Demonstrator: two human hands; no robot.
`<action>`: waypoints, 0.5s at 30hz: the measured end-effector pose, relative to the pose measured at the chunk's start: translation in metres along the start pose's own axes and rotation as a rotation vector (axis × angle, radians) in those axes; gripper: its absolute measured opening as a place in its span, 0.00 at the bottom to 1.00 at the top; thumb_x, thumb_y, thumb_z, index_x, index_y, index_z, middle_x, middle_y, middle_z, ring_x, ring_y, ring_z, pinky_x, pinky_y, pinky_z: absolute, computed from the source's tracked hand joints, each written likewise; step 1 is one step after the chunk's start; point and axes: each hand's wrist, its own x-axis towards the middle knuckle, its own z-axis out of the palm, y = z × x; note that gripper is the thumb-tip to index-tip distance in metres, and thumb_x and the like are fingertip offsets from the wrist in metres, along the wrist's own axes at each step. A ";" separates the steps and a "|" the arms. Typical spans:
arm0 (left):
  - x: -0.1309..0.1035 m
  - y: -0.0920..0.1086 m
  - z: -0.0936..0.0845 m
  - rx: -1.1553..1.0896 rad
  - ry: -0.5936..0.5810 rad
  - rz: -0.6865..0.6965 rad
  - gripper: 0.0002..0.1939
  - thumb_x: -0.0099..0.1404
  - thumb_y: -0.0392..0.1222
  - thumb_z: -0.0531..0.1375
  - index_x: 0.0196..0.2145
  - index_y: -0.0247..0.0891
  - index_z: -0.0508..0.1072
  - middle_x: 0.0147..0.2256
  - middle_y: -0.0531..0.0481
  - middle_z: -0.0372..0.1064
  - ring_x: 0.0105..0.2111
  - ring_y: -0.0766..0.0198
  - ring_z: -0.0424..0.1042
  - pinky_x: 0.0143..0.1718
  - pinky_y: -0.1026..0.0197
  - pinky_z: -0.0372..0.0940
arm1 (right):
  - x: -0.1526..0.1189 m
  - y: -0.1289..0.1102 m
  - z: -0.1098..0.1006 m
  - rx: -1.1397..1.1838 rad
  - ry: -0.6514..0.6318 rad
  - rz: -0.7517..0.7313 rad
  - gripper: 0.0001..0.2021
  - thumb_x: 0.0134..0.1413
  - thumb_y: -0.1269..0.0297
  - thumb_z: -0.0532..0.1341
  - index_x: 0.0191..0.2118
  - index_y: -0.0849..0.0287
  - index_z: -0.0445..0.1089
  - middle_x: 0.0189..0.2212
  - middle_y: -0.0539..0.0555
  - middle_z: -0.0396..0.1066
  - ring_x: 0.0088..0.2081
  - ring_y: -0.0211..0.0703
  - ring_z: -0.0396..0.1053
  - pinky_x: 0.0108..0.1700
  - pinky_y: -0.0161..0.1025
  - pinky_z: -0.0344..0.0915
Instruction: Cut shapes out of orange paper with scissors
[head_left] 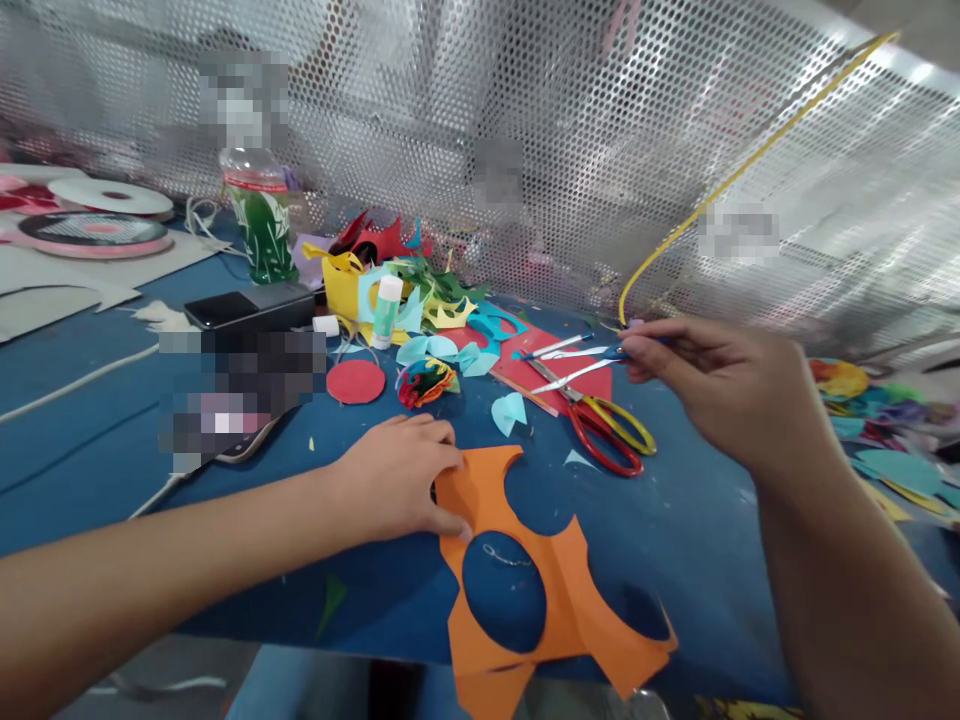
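Observation:
My left hand (401, 475) grips the upper left edge of an orange paper sheet (559, 570), which has round holes and cut-away edges. Part of this sheet hangs past the table's front edge. Fingers closed, my right hand (697, 385) holds small scissors (581, 372) with spread metal blades pointing left; their handles are mostly hidden by the hand. A yellow cord (720, 190) comes down to my right fingertips; whether it is pinched there I cannot tell. Below those blades lie larger scissors (611, 430) with red and yellow handles, beside red paper (592, 380).
Behind my left hand are a glue stick (386, 312), a red paper disc (355, 382) and light blue cutouts (510, 412). A bottle (262, 225), a phone (255, 430) and ribbon spools (94, 232) stand left. Perforated metal mesh (420, 110) borders the blue table (690, 570).

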 end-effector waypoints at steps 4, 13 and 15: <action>0.000 0.000 -0.001 0.021 -0.028 0.023 0.28 0.55 0.60 0.64 0.47 0.38 0.75 0.48 0.45 0.69 0.46 0.51 0.69 0.45 0.53 0.65 | -0.016 -0.010 0.013 0.057 0.054 -0.154 0.12 0.54 0.51 0.62 0.34 0.53 0.75 0.26 0.48 0.74 0.27 0.34 0.70 0.29 0.32 0.65; -0.003 0.005 0.000 0.019 -0.079 0.043 0.29 0.60 0.58 0.61 0.51 0.36 0.71 0.52 0.43 0.66 0.51 0.49 0.66 0.51 0.48 0.64 | -0.031 0.004 0.035 0.093 -0.043 -0.170 0.11 0.58 0.56 0.59 0.32 0.57 0.72 0.22 0.47 0.69 0.22 0.32 0.62 0.24 0.31 0.58; -0.003 0.005 0.001 0.032 -0.088 0.038 0.28 0.61 0.58 0.60 0.52 0.36 0.71 0.53 0.42 0.66 0.51 0.49 0.66 0.51 0.47 0.64 | -0.030 0.005 0.036 0.103 -0.062 -0.160 0.13 0.59 0.54 0.58 0.32 0.57 0.70 0.21 0.47 0.67 0.22 0.32 0.60 0.24 0.31 0.57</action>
